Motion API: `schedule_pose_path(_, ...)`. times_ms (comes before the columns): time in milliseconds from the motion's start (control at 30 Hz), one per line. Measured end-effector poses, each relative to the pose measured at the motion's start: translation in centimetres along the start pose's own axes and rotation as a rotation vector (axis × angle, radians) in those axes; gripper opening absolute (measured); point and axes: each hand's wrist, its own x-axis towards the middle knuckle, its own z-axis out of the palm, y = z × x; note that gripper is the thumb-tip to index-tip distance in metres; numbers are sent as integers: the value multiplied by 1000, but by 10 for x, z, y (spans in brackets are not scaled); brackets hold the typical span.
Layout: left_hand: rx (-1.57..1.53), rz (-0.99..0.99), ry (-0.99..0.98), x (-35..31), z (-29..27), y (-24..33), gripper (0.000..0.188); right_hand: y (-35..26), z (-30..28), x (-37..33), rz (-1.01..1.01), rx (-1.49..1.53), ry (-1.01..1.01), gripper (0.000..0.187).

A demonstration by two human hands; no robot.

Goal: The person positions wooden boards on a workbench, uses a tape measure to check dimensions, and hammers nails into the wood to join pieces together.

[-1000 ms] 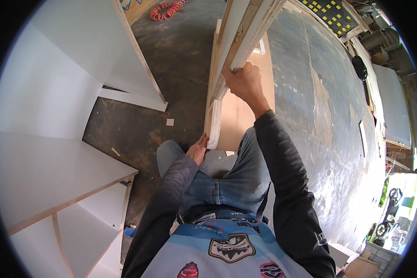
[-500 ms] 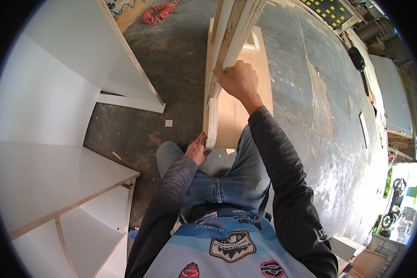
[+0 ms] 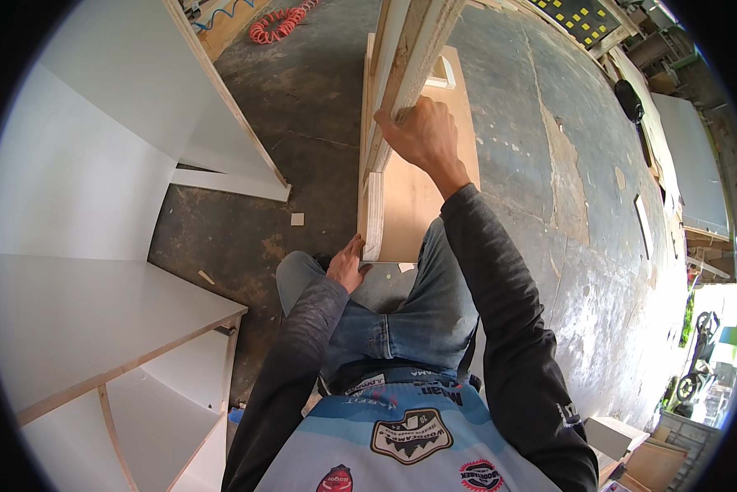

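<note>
A plywood panel (image 3: 418, 209) stretches away from me between my knees. Along its left side runs a pale wooden strip (image 3: 373, 217), and a tall wooden board (image 3: 413, 61) rises from that side toward the top of the view. My right hand (image 3: 426, 139) is closed around the board's edge, its fingertips partly hidden behind the wood. Down at the panel's near left corner, my left hand (image 3: 350, 264) grips the edge between fingers and thumb. Beyond my right hand, a small white-edged curved piece (image 3: 442, 74) sits on the panel.
White cabinet parts (image 3: 98, 320) with bare wood edges fill the left side. A small white square (image 3: 297, 220) and a wood scrap (image 3: 206, 277) lie on the dark concrete floor (image 3: 516, 164). A red coiled hose (image 3: 277, 26) rests at the far left.
The tall board's upper part has shifted slightly left, and my right hand has moved a little up and left with it. My left hand has stayed at the corner.
</note>
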Motion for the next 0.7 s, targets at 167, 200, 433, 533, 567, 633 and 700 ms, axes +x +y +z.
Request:
schedule_pose_path(167, -11, -32, -7, 0, 3, -3, 57, 1, 4, 1, 36, 2, -5, 41)
schedule_pose_path(200, -16, -35, -11, 0, 3, -3, 56, 1, 5, 1, 34, -4, 0, 41)
schedule_pose_path(433, -18, -35, 16, 0, 7, -6, 55, 4, 10, 5, -3, -36, 10, 42)
schedule_pose_path(533, -31, -29, 18, 1, 6, -2, 54, 5, 10, 5, 18, -44, 16, 43)
schedule_pose_path(567, -27, -22, 29, 0, 6, -4, 54, 4, 12, 6, 25, -45, 13, 43)
schedule_pose_path(633, -19, -8, 51, -2, 7, -7, 53, 3, 14, 6, 18, -32, 16, 44)
schedule_pose_path(700, -28, 9, 53, -1, 6, -4, 54, 5, 13, 6, 22, -32, 19, 44)
